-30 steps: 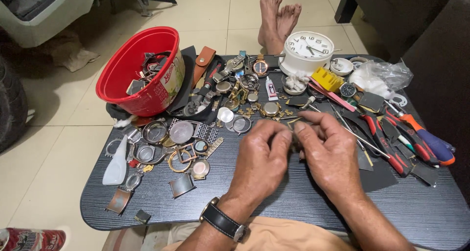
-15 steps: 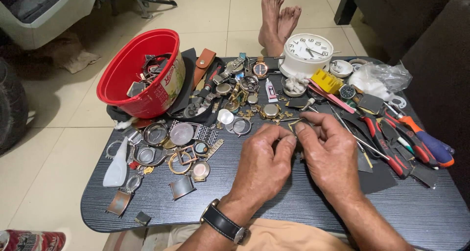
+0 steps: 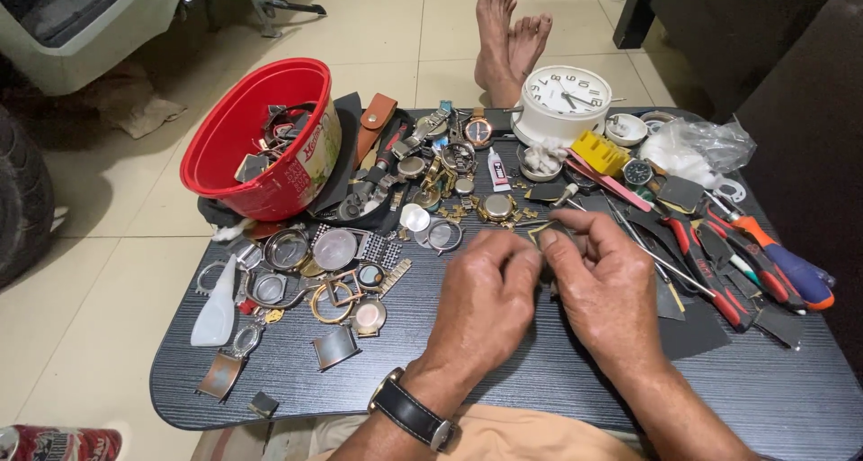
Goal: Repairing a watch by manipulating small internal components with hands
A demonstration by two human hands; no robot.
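table [image 3: 503, 398]: dark matt wood-grain | tub [image 3: 310, 169]: glossy red plastic | watch cases [image 3: 334, 248]: shiny metal | wrist strap [image 3: 409, 412]: black leather

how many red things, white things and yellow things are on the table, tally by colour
Red: 2, the red tub and the red-handled pliers
White: 3, the white clock, the white squeeze bottle and the small white dish
Yellow: 1, the yellow block
Total: 6
The hands, left and right, pinch a small part I did not count.
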